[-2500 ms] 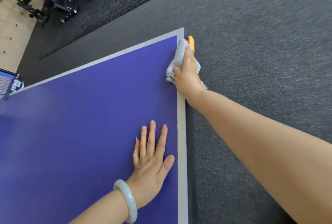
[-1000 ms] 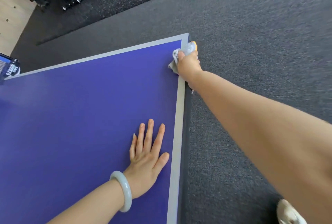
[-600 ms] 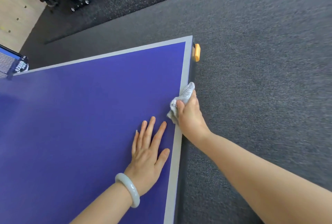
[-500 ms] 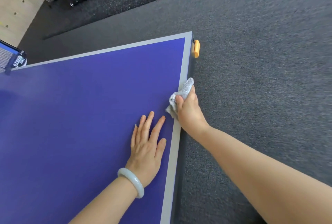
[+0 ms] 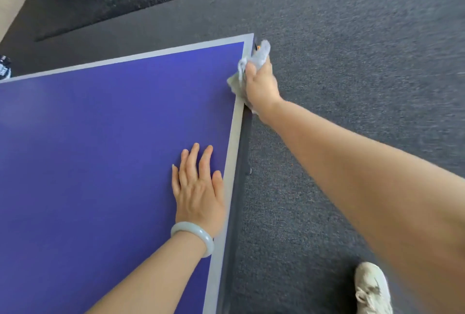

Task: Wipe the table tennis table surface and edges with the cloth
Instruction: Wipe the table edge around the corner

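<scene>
- Far left: a bit of the net fitting [image 5: 4,69] pokes into frame. The table past it is out of view, so no call on that half.
- Table [image 5: 100,142]: the blue top looks even, with no streaks, wet patches or dust showing. Can't tell from this which parts are already wiped.
- Left hand [image 5: 198,187]: flat on the top just beside the right border, fingers straight, holding nothing. Reads as a brace, not a wipe. Pale bracelet [image 5: 193,235] on the wrist.
- Right edge [image 5: 233,142]: grey strip running near to far. The near stretch is bare and no residue is visible.
- Cloth [image 5: 254,60]: grey and bunched, at the far right corner. It sits partly on the grey strip and partly hangs over the side. An orange tab [image 5: 257,47] just peeks out beside it.
- Right hand [image 5: 261,84]: arm stretched out, thumb and fingers clenched round the cloth, pressing it onto the edge just short of the corner.
- Shoe [image 5: 372,288]: near right, on the carpet [image 5: 352,87], well apart from the table.
- Status, my read: the right-edge pass is at its far end. The far edge looks like the next candidate. The other edges are out of frame, so call it mid-task with the remaining share unknown.
</scene>
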{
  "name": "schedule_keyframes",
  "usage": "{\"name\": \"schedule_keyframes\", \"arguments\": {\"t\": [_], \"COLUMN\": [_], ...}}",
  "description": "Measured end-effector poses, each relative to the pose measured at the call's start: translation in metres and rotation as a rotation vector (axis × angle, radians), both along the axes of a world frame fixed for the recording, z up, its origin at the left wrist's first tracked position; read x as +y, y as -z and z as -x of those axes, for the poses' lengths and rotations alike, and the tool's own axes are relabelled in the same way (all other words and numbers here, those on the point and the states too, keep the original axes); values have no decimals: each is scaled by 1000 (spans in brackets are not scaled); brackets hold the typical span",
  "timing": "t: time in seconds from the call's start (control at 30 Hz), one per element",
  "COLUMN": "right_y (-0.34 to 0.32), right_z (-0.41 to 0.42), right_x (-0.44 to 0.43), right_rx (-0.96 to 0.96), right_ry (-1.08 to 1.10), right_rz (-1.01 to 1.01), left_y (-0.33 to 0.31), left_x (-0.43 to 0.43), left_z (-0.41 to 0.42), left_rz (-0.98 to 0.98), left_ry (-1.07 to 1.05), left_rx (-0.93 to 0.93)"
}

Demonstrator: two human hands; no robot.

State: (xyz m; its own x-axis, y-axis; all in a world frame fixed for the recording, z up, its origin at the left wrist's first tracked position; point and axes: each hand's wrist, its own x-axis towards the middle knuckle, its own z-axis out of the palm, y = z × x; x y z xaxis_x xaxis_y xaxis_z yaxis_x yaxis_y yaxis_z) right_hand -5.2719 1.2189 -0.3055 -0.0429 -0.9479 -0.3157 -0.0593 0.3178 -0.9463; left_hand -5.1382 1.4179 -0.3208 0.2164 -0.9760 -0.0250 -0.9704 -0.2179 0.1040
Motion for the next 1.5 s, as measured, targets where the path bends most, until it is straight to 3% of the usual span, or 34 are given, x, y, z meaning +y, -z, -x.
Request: {"name": "schedule_keyframes", "arguments": {"t": [0.07, 0.2, 0.43, 0.7, 0.97, 1.07, 1.17, 1.23, 1.37, 1.5], "right_y": [-4, 16, 42, 23, 31, 30, 24, 25, 30, 36], "right_z": [2, -11, -28, -35, -41, -41, -35, -34, -34, -45], "right_x": [-35, -47, 83, -21, 123, 73, 1, -12, 41, 134], "right_rx": [0, 55, -114, -109, 30, 75, -14, -13, 79, 14], "right_ry": [53, -50, -86, 53, -138, -66, 15, 19, -86, -74], "right_rz": [39, 38, 63, -221, -166, -240, -328, -293, -196, -171], "left_y": [1, 1, 3, 2, 0, 0, 0, 0, 0, -1], "left_x": [2, 2, 1, 0, 3, 3, 3, 3, 4, 4], "left_z": [0, 1, 3, 1, 2, 2, 3, 2, 2, 2], "left_rz": [0, -2, 13, 16, 28, 24, 25, 22, 24, 12], "left_ry": [1, 8, 8, 15, 22, 18, 13, 10, 13, 9], "left_rx": [-4, -9, -49, -48, -18, -11, -20, -21, -6, 6]}}
